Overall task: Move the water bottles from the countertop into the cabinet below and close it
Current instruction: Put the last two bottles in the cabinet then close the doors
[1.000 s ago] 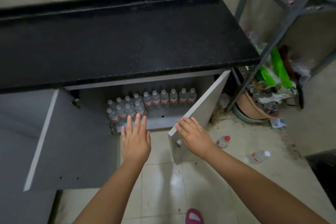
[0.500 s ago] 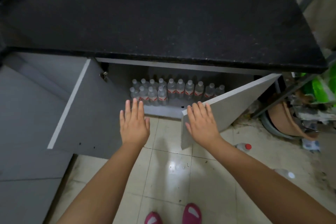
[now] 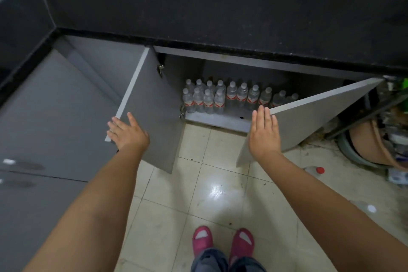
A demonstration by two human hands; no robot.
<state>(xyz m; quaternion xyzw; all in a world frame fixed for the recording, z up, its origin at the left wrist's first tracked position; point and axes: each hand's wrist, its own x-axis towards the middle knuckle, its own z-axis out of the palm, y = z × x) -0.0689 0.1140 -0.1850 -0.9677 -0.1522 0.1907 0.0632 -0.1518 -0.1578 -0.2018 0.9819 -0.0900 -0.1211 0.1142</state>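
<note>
Several clear water bottles with red labels stand in rows inside the grey cabinet under the black countertop. Both doors stand partly open. My left hand reaches with straight fingers to the outer edge of the left door. My right hand lies flat with straight fingers on the outer face of the right door, near its free edge. No bottle shows on the countertop.
A loose bottle with a red cap lies on the tiled floor at the right, beside a metal rack with clutter and a brown tub. My feet in pink slippers stand before the cabinet. More grey cabinet fronts run along the left.
The view tilted further down and I stepped back. My left hand moved from the middle to the left door's edge. My right hand stayed flat on the right door.
</note>
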